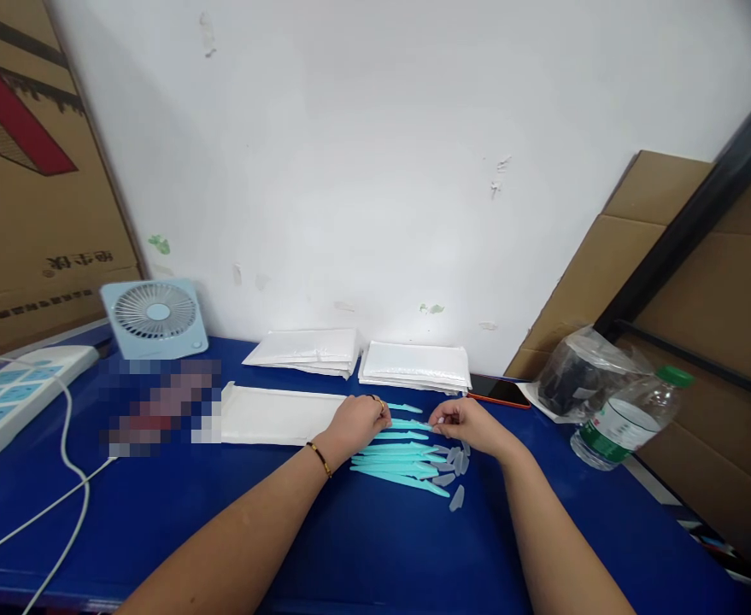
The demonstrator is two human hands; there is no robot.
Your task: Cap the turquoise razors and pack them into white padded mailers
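Left hand [360,421] pinches one end of a slim turquoise plastic stick [412,424], right hand [470,423] pinches the other, over the blue table [157,512]. Can't tell if right also holds one of the small translucent plastic pieces [457,498]. I'd align the ends, grip light, no twisting.

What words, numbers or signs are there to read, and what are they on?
None reads clearly enough to quote.
Box: two lines of upside-down characters, too blurred to quote surely.
Same box: a big red shape, cut off by the picture's edge; no sure letter.
Bottle: print on its green-and-white label, too small to read.
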